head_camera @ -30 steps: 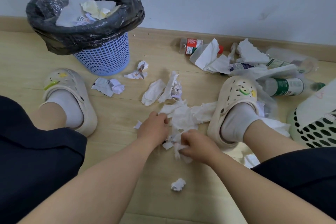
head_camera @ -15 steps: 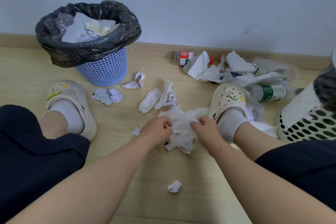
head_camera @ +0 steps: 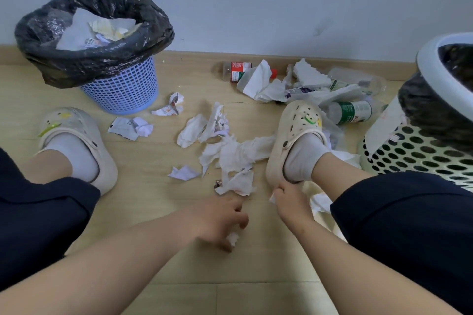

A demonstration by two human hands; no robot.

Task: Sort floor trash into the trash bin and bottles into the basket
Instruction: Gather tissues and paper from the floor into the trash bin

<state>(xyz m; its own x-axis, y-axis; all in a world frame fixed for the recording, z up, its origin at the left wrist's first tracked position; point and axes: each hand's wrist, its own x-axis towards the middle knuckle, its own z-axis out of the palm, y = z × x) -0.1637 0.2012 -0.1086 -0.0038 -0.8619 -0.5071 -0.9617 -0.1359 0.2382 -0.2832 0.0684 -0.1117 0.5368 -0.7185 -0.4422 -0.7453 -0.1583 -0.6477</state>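
Observation:
My left hand (head_camera: 220,220) is low on the floor, its fingers curled around a small crumpled paper wad (head_camera: 233,238). My right hand (head_camera: 289,203) pinches a small white paper scrap (head_camera: 272,197) beside the heel of my right shoe (head_camera: 294,135). A torn tissue pile (head_camera: 238,155) lies just beyond both hands. The blue trash bin (head_camera: 125,89), lined with a black bag, stands far left and holds paper. A green-label bottle (head_camera: 353,111) and a red-label bottle (head_camera: 236,71) lie near the wall. The white perforated basket (head_camera: 409,153) is at the right.
Paper scraps (head_camera: 130,128) and tissues (head_camera: 202,128) lie between the bin and my feet. More tissues and a clear bottle (head_camera: 358,82) crowd the wall at right. A white-rimmed bin with a black bag (head_camera: 432,59) looms at the right edge. My left shoe (head_camera: 76,135) stands near the blue bin.
Both hands let go of the big tissue pile and drew back toward me. The left dropped onto the small wad; the right moved to the shoe heel and pinched a scrap.

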